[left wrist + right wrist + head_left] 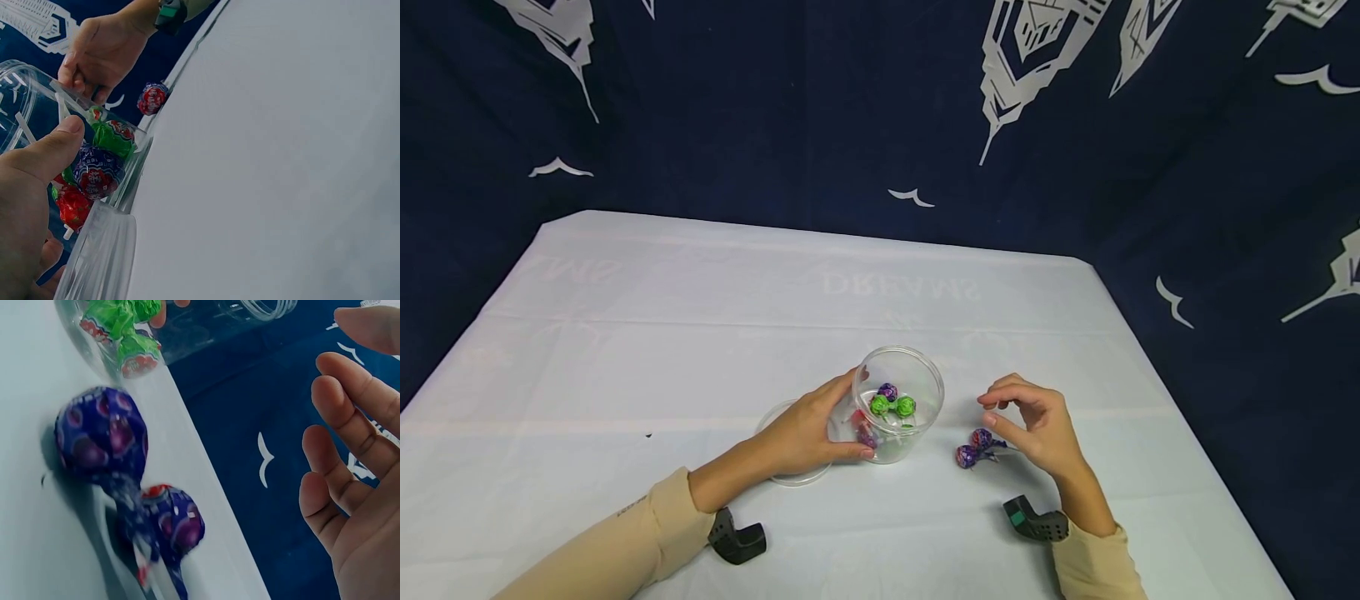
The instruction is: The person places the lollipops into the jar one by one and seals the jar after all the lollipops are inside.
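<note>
- Plainly, one dark blue cloth (pixel 775 108) hangs beyond the left hand (pixel 808 433) and the right hand (pixel 1033 421).
- One table (pixel 662 367), covered in white, spreads beneath them.
- Two hands: the left hand grasps one clear jar (pixel 895 450) between thumb and fingers, on its side toward the right hand; the right hand holds nothing, fingers loosely bent.
- One clear round lid (pixel 801 480) lies beneath the left hand.
- Two black wrist devices (pixel 737 542), one behind each hand.
- Inside the jar, by the left hand: two green lollipops (pixel 906 407), one purple lollipop (pixel 888 392), one red lollipop (pixel 74 209); overlap leaves the full count unclear.
- Two loose purple lollipops (pixel 966 456) lie just beside the right hand.
</note>
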The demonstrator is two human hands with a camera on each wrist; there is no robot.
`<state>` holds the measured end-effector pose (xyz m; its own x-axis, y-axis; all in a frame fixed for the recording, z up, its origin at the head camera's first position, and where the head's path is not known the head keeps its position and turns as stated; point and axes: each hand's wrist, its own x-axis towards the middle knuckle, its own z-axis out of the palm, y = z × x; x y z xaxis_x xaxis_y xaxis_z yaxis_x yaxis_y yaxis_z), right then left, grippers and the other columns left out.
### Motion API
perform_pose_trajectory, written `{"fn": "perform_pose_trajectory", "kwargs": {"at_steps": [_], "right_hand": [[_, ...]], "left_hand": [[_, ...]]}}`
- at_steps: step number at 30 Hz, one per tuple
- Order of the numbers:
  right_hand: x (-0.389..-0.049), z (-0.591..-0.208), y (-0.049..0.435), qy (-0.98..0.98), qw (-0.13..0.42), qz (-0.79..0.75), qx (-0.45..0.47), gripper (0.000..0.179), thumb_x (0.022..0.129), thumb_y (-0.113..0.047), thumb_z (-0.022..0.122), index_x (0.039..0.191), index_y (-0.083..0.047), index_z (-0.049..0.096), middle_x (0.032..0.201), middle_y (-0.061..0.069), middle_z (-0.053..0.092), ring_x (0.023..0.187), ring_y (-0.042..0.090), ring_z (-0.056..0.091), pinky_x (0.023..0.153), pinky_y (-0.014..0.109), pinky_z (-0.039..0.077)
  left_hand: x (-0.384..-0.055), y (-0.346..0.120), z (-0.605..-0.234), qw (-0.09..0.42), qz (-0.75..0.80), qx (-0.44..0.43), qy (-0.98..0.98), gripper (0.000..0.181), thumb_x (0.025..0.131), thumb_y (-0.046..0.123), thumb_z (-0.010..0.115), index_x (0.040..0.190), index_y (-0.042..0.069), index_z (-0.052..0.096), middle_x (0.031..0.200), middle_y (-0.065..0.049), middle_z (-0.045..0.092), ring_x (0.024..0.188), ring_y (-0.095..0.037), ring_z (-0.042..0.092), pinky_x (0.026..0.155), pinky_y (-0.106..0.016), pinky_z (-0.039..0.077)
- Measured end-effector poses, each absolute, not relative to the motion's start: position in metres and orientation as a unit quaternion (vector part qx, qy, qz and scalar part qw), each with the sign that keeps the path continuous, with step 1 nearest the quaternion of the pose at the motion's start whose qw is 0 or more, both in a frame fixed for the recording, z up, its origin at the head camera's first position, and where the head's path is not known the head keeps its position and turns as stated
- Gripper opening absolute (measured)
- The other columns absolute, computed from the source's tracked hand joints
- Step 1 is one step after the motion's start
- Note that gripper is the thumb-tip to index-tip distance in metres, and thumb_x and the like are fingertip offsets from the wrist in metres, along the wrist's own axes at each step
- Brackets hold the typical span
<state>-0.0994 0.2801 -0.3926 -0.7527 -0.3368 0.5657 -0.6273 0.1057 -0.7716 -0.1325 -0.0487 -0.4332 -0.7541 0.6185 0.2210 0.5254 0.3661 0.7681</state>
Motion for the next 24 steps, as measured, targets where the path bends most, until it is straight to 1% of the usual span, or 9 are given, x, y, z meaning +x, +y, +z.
{"fn": "perform_pose_trajectory", "kwargs": {"at_steps": [3, 6, 8, 10, 13, 15, 19, 22, 24], "right_hand": [[-0.097, -0.391, 0.285, -0.737, 0.133, 0.578, 0.323, 0.026, 0.072, 0.028, 0.065, 0.094, 0.014, 0.067, 0.088, 0.012, 0.067, 0.086, 0.017, 0.057, 0.077, 0.027, 0.045], [-0.094, -0.390, 0.289, -0.745, 0.137, 0.574, 0.310, 0.026, 0.071, 0.028, 0.065, 0.094, 0.016, 0.066, 0.089, 0.010, 0.068, 0.086, 0.017, 0.057, 0.077, 0.027, 0.045], [-0.093, -0.390, 0.291, -0.748, 0.137, 0.573, 0.306, 0.026, 0.071, 0.029, 0.065, 0.094, 0.016, 0.066, 0.088, 0.012, 0.067, 0.086, 0.017, 0.057, 0.076, 0.027, 0.045], [-0.091, -0.391, 0.293, -0.751, 0.136, 0.570, 0.304, 0.029, 0.070, 0.029, 0.065, 0.095, 0.014, 0.068, 0.089, 0.010, 0.068, 0.086, 0.017, 0.057, 0.076, 0.027, 0.045], [-0.089, -0.392, 0.296, -0.746, 0.142, 0.570, 0.312, 0.036, 0.069, 0.031, 0.064, 0.097, 0.010, 0.070, 0.090, 0.013, 0.068, 0.086, 0.018, 0.057, 0.075, 0.028, 0.044], [-0.088, -0.392, 0.298, -0.743, 0.148, 0.572, 0.315, 0.040, 0.068, 0.031, 0.064, 0.098, 0.007, 0.071, 0.091, 0.011, 0.068, 0.086, 0.019, 0.058, 0.075, 0.028, 0.044], [-0.086, -0.392, 0.302, -0.740, 0.156, 0.574, 0.315, 0.037, 0.066, 0.032, 0.063, 0.097, 0.012, 0.069, 0.092, 0.009, 0.069, 0.087, 0.019, 0.058, 0.075, 0.028, 0.044], [-0.083, -0.393, 0.305, -0.746, 0.154, 0.571, 0.307, 0.036, 0.067, 0.032, 0.063, 0.097, 0.012, 0.069, 0.093, 0.008, 0.069, 0.088, 0.018, 0.058, 0.076, 0.027, 0.044], [-0.080, -0.394, 0.308, -0.750, 0.153, 0.568, 0.302, 0.038, 0.068, 0.032, 0.063, 0.098, 0.009, 0.070, 0.093, 0.008, 0.070, 0.089, 0.017, 0.058, 0.076, 0.027, 0.044]], "left_hand": [[-0.132, -0.048, -0.433, 0.053, 0.444, 0.347, 0.825, 0.103, 0.077, 0.039, 0.086, 0.155, 0.007, 0.027, 0.152, -0.012, 0.041, 0.139, -0.033, 0.039, 0.109, -0.053, 0.036], [-0.132, -0.048, -0.433, 0.053, 0.445, 0.347, 0.824, 0.103, 0.077, 0.039, 0.086, 0.155, 0.007, 0.027, 0.152, -0.012, 0.041, 0.138, -0.033, 0.039, 0.109, -0.053, 0.036], [-0.132, -0.048, -0.433, 0.052, 0.444, 0.348, 0.824, 0.104, 0.076, 0.039, 0.086, 0.155, 0.007, 0.027, 0.153, -0.013, 0.040, 0.139, -0.033, 0.039, 0.109, -0.053, 0.036], [-0.132, -0.048, -0.433, 0.050, 0.442, 0.349, 0.825, 0.104, 0.076, 0.038, 0.086, 0.155, 0.006, 0.027, 0.153, -0.013, 0.040, 0.139, -0.033, 0.039, 0.110, -0.053, 0.036], [-0.133, -0.048, -0.434, 0.045, 0.442, 0.352, 0.824, 0.103, 0.076, 0.038, 0.086, 0.155, 0.005, 0.028, 0.153, -0.014, 0.040, 0.139, -0.033, 0.039, 0.110, -0.052, 0.036], [-0.133, -0.049, -0.434, 0.044, 0.443, 0.352, 0.823, 0.103, 0.076, 0.038, 0.086, 0.155, 0.006, 0.028, 0.152, -0.014, 0.041, 0.139, -0.033, 0.039, 0.110, -0.052, 0.036], [-0.133, -0.049, -0.434, 0.045, 0.442, 0.352, 0.824, 0.103, 0.077, 0.039, 0.085, 0.155, 0.007, 0.027, 0.153, -0.014, 0.040, 0.139, -0.033, 0.039, 0.110, -0.052, 0.035], [-0.133, -0.049, -0.434, 0.044, 0.442, 0.353, 0.824, 0.103, 0.077, 0.039, 0.085, 0.155, 0.007, 0.027, 0.153, -0.014, 0.040, 0.139, -0.033, 0.039, 0.110, -0.053, 0.035], [-0.132, -0.049, -0.434, 0.043, 0.443, 0.353, 0.823, 0.103, 0.077, 0.039, 0.086, 0.155, 0.006, 0.027, 0.152, -0.014, 0.041, 0.139, -0.033, 0.039, 0.110, -0.053, 0.036]]}}
